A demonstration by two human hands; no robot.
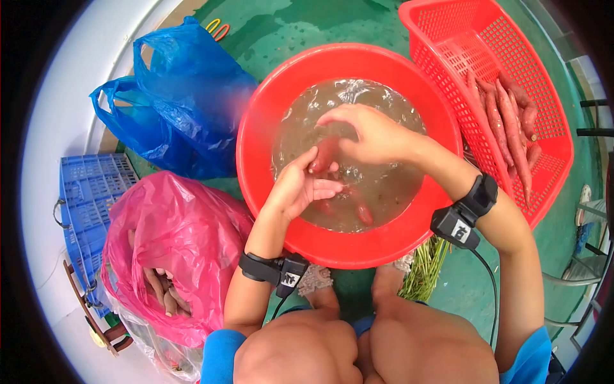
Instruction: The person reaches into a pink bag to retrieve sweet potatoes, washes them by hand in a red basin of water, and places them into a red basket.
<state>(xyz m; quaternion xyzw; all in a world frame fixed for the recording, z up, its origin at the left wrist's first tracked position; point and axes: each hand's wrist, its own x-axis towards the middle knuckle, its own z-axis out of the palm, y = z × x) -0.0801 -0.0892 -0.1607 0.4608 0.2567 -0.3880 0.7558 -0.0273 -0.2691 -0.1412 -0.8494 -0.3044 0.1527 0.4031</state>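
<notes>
A large red basin (348, 253) of murky water stands in front of me. Over the water, a reddish sweet potato (325, 155) lies between the thumb and fingers of my left hand (299, 189), which grips its near end. My right hand (377, 136) is just beyond and to the right, fingers apart and curved, its thumb close beside that sweet potato. Another sweet potato (364, 214) shows through the water nearer to me, partly hidden by the murk.
At the right, a red plastic basket (441, 61) holds several long sweet potatoes (505, 125). Blue plastic bags (192, 96) stand at the left, with a pink bag (173, 217) of roots and a blue crate (96, 192) nearer. Green stalks (425, 265) lie beside my foot.
</notes>
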